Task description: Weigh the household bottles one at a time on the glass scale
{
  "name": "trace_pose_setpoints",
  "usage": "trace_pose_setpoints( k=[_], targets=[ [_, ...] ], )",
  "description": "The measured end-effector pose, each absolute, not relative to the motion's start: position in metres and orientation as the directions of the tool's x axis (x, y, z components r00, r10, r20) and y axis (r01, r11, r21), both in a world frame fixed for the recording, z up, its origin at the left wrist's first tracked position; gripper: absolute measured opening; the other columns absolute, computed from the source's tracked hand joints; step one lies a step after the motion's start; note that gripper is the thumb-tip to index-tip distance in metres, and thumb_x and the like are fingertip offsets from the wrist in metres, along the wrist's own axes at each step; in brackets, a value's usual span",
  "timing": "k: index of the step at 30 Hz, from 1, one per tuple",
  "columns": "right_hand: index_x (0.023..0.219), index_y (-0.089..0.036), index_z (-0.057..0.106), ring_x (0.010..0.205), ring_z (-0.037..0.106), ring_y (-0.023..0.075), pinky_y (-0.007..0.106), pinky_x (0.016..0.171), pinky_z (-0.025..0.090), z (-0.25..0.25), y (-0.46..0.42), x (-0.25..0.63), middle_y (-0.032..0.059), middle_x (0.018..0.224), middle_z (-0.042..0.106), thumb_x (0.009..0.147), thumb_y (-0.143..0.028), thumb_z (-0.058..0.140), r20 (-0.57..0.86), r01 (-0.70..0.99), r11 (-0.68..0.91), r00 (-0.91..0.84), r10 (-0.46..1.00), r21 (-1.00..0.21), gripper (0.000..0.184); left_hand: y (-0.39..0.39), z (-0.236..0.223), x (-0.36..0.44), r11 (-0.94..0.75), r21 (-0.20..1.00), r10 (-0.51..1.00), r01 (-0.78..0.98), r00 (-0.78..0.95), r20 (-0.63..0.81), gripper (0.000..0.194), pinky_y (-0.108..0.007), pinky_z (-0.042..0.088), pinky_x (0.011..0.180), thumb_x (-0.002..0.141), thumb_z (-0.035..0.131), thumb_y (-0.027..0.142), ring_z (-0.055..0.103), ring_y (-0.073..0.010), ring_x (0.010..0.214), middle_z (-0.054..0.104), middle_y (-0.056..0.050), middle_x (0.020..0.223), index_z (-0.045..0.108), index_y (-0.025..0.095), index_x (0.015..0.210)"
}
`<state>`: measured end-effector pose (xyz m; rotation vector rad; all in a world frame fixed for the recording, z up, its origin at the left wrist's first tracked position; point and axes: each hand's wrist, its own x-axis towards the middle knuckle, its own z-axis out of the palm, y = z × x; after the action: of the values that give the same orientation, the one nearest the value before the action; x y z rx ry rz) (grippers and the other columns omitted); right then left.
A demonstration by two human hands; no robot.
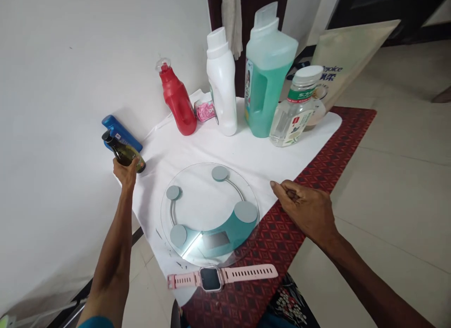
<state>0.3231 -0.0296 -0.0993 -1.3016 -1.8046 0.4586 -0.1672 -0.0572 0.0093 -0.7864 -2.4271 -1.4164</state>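
Note:
At the table's left side, my left hand [124, 172] is wrapped around a dark bottle [123, 152] with a black cap, which leans to the left. Right behind it a blue bottle [127, 135] tilts against the wall. My right hand [305, 208] is curled closed over the table's right edge; whether its fingers hold anything is hidden. Between my hands lies a round glass weighing scale [218, 238] with grey discs and a teal band. A pink smartwatch [210, 278] is stretched out flat in front of the scale.
Along the back stand a red bottle [179, 100], a pink packet [205, 111], a white bottle [222, 83], a green liquid jug [268, 79], a clear bottle [292, 119] and a large Rejoice tube [347, 60]. White cloth [197, 154] partly covers the red patterned table [347, 130]. A wall [70, 74] borders the left.

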Motion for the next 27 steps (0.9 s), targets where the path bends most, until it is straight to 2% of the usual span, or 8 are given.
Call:
trace_pose_setpoints(
  k=[6,10,13,16,18,20,23,27],
  targets=[
    [0.056,-0.024,0.038,0.043,0.031,0.0099,0.03,0.052,0.029,-0.102,-0.027,0.323,-0.0054,0.048,0.033,0.103,-0.053,0.053,0.469,0.619,0.437,-0.122,0.875,-0.653,0.057,-0.032,-0.012,-0.204,0.439,0.739,0.294,0.512,-0.858,0.42,0.062,-0.056,0.054,0.115,0.064,0.09,0.045,0.069,-0.0384,0.126,0.072,-0.013,0.123,0.048,0.025,0.105],
    [0.056,-0.023,0.04,0.041,0.032,0.0088,0.028,0.05,0.029,-0.104,-0.026,0.322,-0.0061,0.047,0.034,0.104,-0.048,0.055,0.537,0.63,0.477,-0.112,0.836,-0.612,0.057,-0.02,-0.017,-0.212,0.423,0.726,0.347,0.542,-0.837,0.423,0.071,-0.054,0.054,0.117,0.07,0.09,0.043,0.066,-0.0362,0.129,0.068,-0.015,0.134,0.048,0.021,0.123],
    [0.056,-0.023,0.041,0.041,0.036,0.008,0.026,0.048,0.029,-0.103,-0.026,0.322,-0.0063,0.047,0.038,0.106,-0.044,0.057,0.581,0.626,0.515,-0.119,0.805,-0.585,0.056,-0.019,-0.02,-0.201,0.419,0.735,0.262,0.533,-0.846,0.464,0.1,-0.056,0.042,0.128,0.069,0.094,0.042,0.051,-0.0414,0.149,0.05,-0.029,0.156,0.038,0.009,0.146],
    [0.057,-0.022,0.042,0.04,0.038,0.007,0.024,0.047,0.029,-0.101,-0.027,0.322,-0.0067,0.047,0.04,0.107,-0.038,0.058,0.616,0.629,0.545,-0.13,0.777,-0.554,0.055,-0.012,-0.015,-0.172,0.416,0.605,0.2,0.679,-0.717,0.668,0.116,-0.06,0.022,0.137,0.075,0.092,0.051,0.027,-0.0461,0.164,0.029,-0.035,0.168,0.026,0.006,0.159],
    [0.057,-0.022,0.042,0.04,0.038,0.0065,0.023,0.047,0.03,-0.1,-0.027,0.322,-0.007,0.047,0.042,0.108,-0.036,0.058,0.632,0.633,0.554,-0.128,0.764,-0.541,0.055,0.007,-0.007,-0.146,0.306,0.458,0.329,0.835,-0.544,0.772,0.102,-0.06,0.022,0.136,0.083,0.087,0.052,0.032,-0.0433,0.162,0.035,-0.029,0.167,0.033,0.012,0.159],
    [0.058,-0.022,0.043,0.04,0.038,0.0062,0.023,0.046,0.029,-0.099,-0.028,0.322,-0.007,0.048,0.043,0.108,-0.034,0.057,0.641,0.63,0.558,-0.12,0.758,-0.541,0.054,0.041,0.004,-0.119,0.123,0.418,0.52,0.9,-0.417,0.745,0.075,-0.056,0.036,0.129,0.09,0.082,0.049,0.051,-0.0376,0.147,0.05,-0.023,0.156,0.047,0.017,0.148],
    [0.059,-0.022,0.044,0.041,0.04,0.0064,0.023,0.047,0.03,-0.099,-0.028,0.323,-0.0069,0.049,0.044,0.109,-0.033,0.058,0.649,0.611,0.567,-0.112,0.752,-0.552,0.053,0.105,0.019,-0.082,0.004,0.632,0.648,0.775,-0.483,0.589,0.052,-0.043,0.054,0.105,0.093,0.08,0.049,0.066,-0.0281,0.118,0.063,-0.019,0.135,0.058,0.017,0.128],
    [0.06,-0.022,0.046,0.042,0.042,0.0062,0.023,0.048,0.031,-0.098,-0.028,0.324,-0.0071,0.049,0.044,0.11,-0.033,0.058,0.651,0.582,0.578,-0.107,0.752,-0.572,0.053,0.169,0.027,-0.049,0.019,0.842,0.69,0.539,-0.617,0.38,0.037,-0.034,0.054,0.078,0.095,0.078,0.05,0.064,-0.0209,0.083,0.066,-0.007,0.088,0.06,0.018,0.089]
  ],
)
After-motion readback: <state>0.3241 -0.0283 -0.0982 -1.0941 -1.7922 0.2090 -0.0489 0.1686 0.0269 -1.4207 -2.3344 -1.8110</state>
